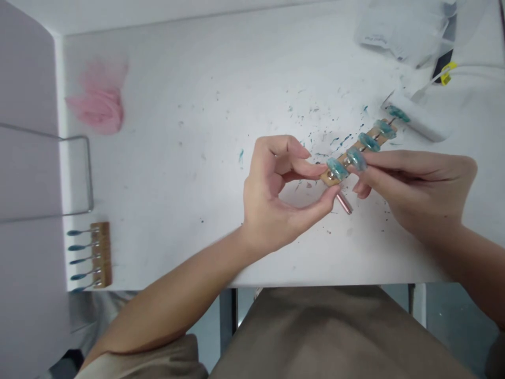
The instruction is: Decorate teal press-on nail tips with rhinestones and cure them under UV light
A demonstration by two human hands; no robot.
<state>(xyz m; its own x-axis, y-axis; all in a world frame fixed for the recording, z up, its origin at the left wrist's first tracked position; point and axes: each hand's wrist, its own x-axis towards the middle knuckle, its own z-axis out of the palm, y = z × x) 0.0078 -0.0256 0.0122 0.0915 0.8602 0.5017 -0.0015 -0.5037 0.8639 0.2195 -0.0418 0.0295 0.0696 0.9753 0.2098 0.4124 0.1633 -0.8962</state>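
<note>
A small wooden display stand (pixel 350 156) slants up to the right over the table, carrying a row of several glossy teal, marbled false nails (pixel 369 141). My left hand (pixel 276 195) is closed, thumb and fingertips pinching the stand's near end beside the lowest nail (pixel 337 168). With thumb and index finger, my right hand (pixel 422 189) pinches another teal false nail (pixel 356 159) on the stand. A short rose-coloured metallic rod (pixel 344 203) shows just below my left thumb; whether it is held or lies on the table I cannot tell.
Teal and dark specks mark the white table (pixel 189 173). A second wooden stand (pixel 103 255) with several blue false nails is at the left edge, near a metal wire frame (pixel 90 173). A pink cloth-like bundle (pixel 98 105), a white roll (pixel 424 118), clear plastic packaging (pixel 402 29) and a yellow-tagged cable (pixel 447 73) lie farther back.
</note>
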